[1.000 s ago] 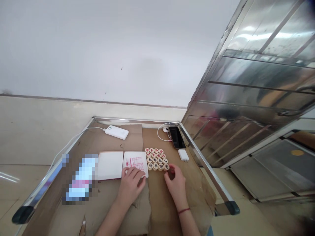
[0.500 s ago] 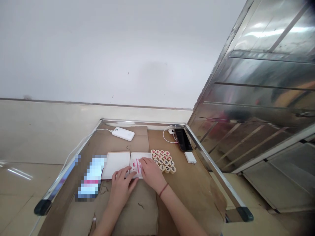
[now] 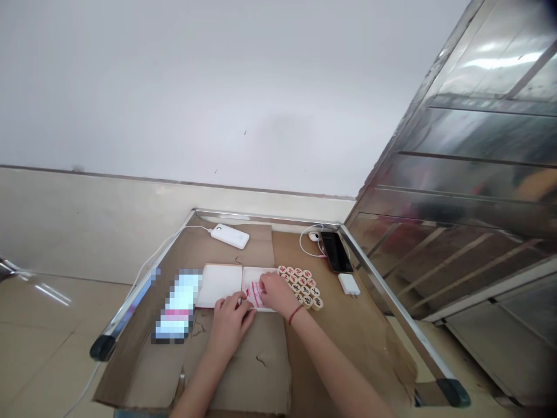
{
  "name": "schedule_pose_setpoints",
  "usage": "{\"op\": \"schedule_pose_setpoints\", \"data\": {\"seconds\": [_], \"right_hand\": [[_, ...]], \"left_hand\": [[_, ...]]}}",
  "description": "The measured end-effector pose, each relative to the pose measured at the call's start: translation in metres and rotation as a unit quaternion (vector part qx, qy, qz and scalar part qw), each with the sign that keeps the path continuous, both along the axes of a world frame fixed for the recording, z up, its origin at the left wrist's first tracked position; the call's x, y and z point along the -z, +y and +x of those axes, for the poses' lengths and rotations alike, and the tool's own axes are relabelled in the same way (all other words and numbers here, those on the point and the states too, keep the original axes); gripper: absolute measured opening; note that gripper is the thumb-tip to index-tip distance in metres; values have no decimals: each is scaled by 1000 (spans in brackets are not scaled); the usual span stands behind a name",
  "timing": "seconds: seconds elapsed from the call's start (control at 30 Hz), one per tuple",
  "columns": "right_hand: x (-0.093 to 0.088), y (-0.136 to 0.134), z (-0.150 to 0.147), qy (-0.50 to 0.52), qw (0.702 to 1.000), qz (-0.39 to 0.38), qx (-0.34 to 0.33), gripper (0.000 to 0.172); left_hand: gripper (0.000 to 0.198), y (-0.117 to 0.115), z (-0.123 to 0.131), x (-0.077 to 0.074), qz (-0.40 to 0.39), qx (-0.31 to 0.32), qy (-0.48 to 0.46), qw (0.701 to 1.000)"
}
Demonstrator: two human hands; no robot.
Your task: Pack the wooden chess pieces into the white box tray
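Observation:
An open white case [image 3: 221, 284], shaped like a hinged box or book, lies flat with two halves side by side. On its right half is a thin whitish sheet with pink lines [image 3: 256, 293]. My right hand [image 3: 278, 293] comes over the sheet from the right, its bent fingers closed on it. At the front edge, near the middle of the case, my left hand [image 3: 230, 319] has its fingers bent and drawn together at the sheet's near corner; their tips are partly hidden. Round Chinese chess pieces [image 3: 302, 284] stand in rows just right of the case.
Cardboard [image 3: 348, 342] covers the metal-framed table [image 3: 391, 290]. A white power bank [image 3: 230, 236] with a cable lies at the back left, a lit pixelated phone [image 3: 178, 307] at left. Back right are a black phone [image 3: 336, 252], a white charger [image 3: 348, 284] and a coiled white cable [image 3: 302, 247].
The view has shifted, so the table sits further right. My right fingers have curled in on the sheet, and my left fingers have drawn closer together near its front corner.

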State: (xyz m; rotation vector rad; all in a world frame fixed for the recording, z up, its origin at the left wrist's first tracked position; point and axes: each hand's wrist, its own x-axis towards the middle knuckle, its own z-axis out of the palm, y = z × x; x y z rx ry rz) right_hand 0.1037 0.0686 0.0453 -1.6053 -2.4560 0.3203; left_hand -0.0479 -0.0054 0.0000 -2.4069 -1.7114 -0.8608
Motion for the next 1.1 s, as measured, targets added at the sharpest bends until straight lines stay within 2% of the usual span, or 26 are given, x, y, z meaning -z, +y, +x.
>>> {"op": "schedule_pose_setpoints", "data": {"seconds": [0.1, 0.23, 0.3, 0.37, 0.43, 0.5, 0.53, 0.57, 0.63, 0.7, 0.73, 0.8, 0.9, 1.1], "right_hand": [[-3, 2, 3, 53, 999, 1, 9, 33], [-28, -2, 25, 147, 989, 4, 20, 23], [-44, -11, 51, 305, 950, -63, 33, 26], [-53, -25, 81, 373, 915, -148, 35, 34], [-49, -42, 109, 349, 909, -226, 33, 34], [-31, -59, 130, 295, 917, -264, 47, 30], [-18, -67, 137, 263, 932, -242, 60, 26], [-4, -75, 142, 232, 952, -182, 85, 21], [25, -90, 145, 178, 974, -4, 141, 24], [49, -105, 142, 129, 962, 147, 191, 29], [57, -112, 139, 112, 958, 177, 195, 29], [67, -124, 130, 89, 965, 185, 162, 29], [70, -132, 117, 70, 975, 172, 124, 27], [65, -122, 111, 66, 974, 175, 126, 25]], "left_hand": [[11, 2, 0, 0, -2, 0, -4, 1000], [10, 5, -3, 0, -7, 9, -18, 1000], [10, 8, -5, 1, -3, 20, -22, 1000], [9, 10, -7, 1, 2, 28, -24, 999], [10, 10, -7, 2, 7, 28, -27, 999], [11, 10, -7, 2, 9, 26, -29, 999], [11, 9, -7, 2, 9, 25, -30, 999], [11, 8, -7, 2, 9, 24, -31, 999], [11, 8, -6, 1, 7, 24, -30, 999], [11, 7, -6, 1, 5, 24, -29, 999], [11, 7, -6, 1, 3, 25, -29, 999], [12, 8, -7, 1, 1, 22, -31, 999], [13, 8, -6, 1, 1, 20, -33, 999], [12, 12, -5, 0, 5, 19, -20, 1000]]}}
